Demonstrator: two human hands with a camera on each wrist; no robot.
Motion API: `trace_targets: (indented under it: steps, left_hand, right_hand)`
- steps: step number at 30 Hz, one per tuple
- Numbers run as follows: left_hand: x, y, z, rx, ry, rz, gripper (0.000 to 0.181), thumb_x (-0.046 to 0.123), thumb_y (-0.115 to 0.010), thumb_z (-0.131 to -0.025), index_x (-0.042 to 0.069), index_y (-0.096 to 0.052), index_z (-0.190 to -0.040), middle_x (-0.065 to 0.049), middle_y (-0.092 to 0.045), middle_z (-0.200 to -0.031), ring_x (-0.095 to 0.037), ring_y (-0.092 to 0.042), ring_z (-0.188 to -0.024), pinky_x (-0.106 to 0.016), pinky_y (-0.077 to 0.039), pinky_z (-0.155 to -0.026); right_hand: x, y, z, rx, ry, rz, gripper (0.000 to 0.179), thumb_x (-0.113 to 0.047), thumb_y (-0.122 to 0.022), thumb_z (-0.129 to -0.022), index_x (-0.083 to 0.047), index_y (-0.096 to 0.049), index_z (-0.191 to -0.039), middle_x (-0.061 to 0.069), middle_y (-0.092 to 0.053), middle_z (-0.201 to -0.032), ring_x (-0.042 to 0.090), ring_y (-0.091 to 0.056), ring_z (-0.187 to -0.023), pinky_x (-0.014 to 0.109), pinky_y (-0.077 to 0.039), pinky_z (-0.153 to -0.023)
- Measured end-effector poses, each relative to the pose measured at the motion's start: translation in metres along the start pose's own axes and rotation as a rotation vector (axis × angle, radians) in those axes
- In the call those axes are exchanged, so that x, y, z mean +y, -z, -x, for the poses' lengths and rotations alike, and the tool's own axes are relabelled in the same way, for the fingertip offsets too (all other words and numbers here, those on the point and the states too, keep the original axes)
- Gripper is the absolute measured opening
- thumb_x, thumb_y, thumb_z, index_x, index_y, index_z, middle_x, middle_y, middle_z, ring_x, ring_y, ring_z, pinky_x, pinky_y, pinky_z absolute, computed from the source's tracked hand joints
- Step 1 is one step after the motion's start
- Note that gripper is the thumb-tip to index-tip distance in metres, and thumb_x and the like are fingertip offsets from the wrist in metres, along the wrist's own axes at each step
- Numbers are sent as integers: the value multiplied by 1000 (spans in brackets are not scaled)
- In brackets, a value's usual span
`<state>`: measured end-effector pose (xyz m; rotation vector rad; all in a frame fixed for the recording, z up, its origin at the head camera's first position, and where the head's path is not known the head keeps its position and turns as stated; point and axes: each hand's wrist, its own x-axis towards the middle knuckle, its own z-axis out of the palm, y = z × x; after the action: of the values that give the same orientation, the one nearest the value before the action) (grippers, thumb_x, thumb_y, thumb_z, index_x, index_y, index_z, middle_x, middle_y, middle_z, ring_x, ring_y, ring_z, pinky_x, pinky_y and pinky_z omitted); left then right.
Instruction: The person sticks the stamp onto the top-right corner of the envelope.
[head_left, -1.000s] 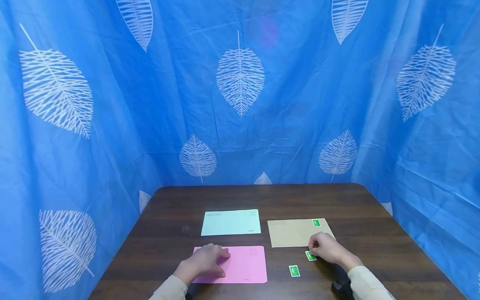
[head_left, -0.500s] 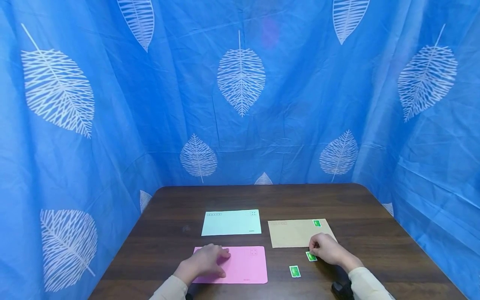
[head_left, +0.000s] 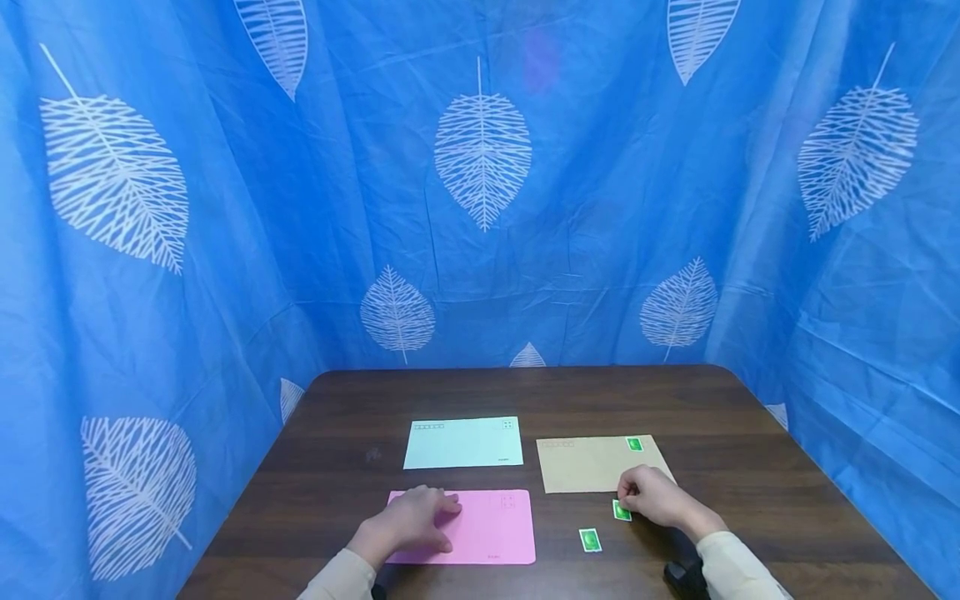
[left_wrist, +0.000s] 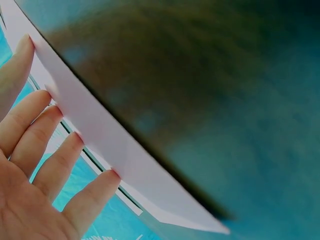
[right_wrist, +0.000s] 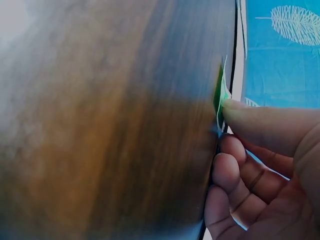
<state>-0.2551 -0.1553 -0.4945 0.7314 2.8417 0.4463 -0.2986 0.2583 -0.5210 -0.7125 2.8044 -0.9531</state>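
Spread fingers of my left hand [head_left: 411,522] rest on the left part of a pink envelope [head_left: 498,533]; in the left wrist view the fingertips [left_wrist: 110,177] touch its surface. With thumb and curled fingers, my right hand [head_left: 660,497] pinches a green stamp [head_left: 622,511] by its right side, just below the brown envelope. The right wrist view shows this stamp [right_wrist: 220,100] edge-on and slightly bent at the thumb tip. A second green stamp [head_left: 590,540] lies loose between the pink envelope and my right hand.
Behind the pink envelope lies a pale green envelope [head_left: 463,442]. To its right is a brown envelope [head_left: 592,467] bearing a green stamp [head_left: 634,444] at its upper right corner. Everything is on a dark wooden table [head_left: 337,442], with a blue leaf-patterned curtain [head_left: 570,208] around it.
The stamp at my right fingertips has turned slightly and sits straighter. Both hands stay in nearly the same places, and the envelopes have not moved.
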Motion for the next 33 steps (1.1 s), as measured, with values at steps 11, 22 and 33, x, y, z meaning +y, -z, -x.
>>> trace_targets:
  steps: [11,22,33]
  left_hand:
    - [0,1,0,8,12,1,48,29,-87,-74,18,-75,-119,-4,-70,-130,-32,-62,-121,-44,-50,-102]
    - [-1,1,1,20,7,6,48,28,-88,-73,17,-75,-118,-4,-70,-129,-33,-62,-121,-44,-50,-102]
    - [-1,-1,0,16,5,-18,47,30,-88,-72,18,-76,-117,-3,-71,-128,-30,-64,-119,-43,-51,-102]
  right_hand:
    - [-4,2,-2,0,-9,37,21,6,-62,-81,-12,-61,-70,-9,-52,-68,0,-42,-60,21,-37,-56]
    - [-1,7,-4,-2,47,-9,20,8,-60,-79,-10,-61,-70,-11,-52,-67,-2,-41,-61,20,-37,-57]
    - [3,4,-3,-3,30,-64,17,8,-62,-79,-7,-62,-71,-10,-52,-67,-2,-42,-59,19,-37,-55]
